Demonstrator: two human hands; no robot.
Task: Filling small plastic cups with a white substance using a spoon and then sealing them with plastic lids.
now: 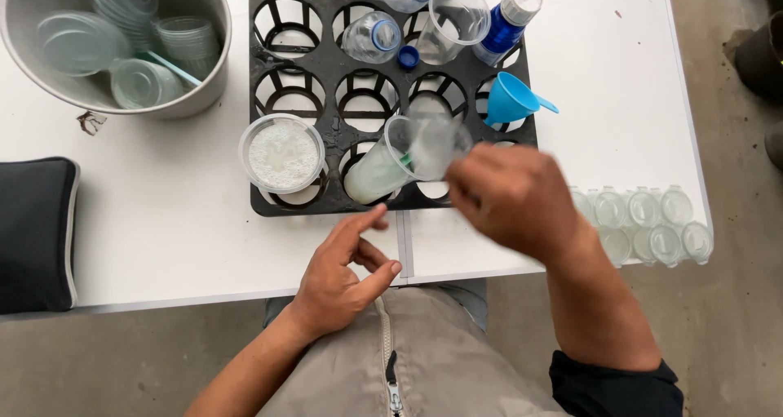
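My right hand (512,197) is blurred with motion and grips a small clear cup (432,146) at the mouth of a tilted clear cup (377,169) holding whitish liquid, which leans in the black slotted tray (325,111). My left hand (341,272) hovers just below the tray's front edge, fingers apart, index finger pointing at the tilted cup, holding nothing. A clear tub (282,154) of white granules sits in the tray's front left slot.
A blue funnel (512,99), a blue-liquid bottle (506,24), clear bottles (372,37) and an empty cup (455,19) stand in the tray. A metal bucket (208,82) with lids and cups sits back left. Small clear containers (644,221) line the white table's (163,221) right edge. A dark cushion (34,233) lies left.
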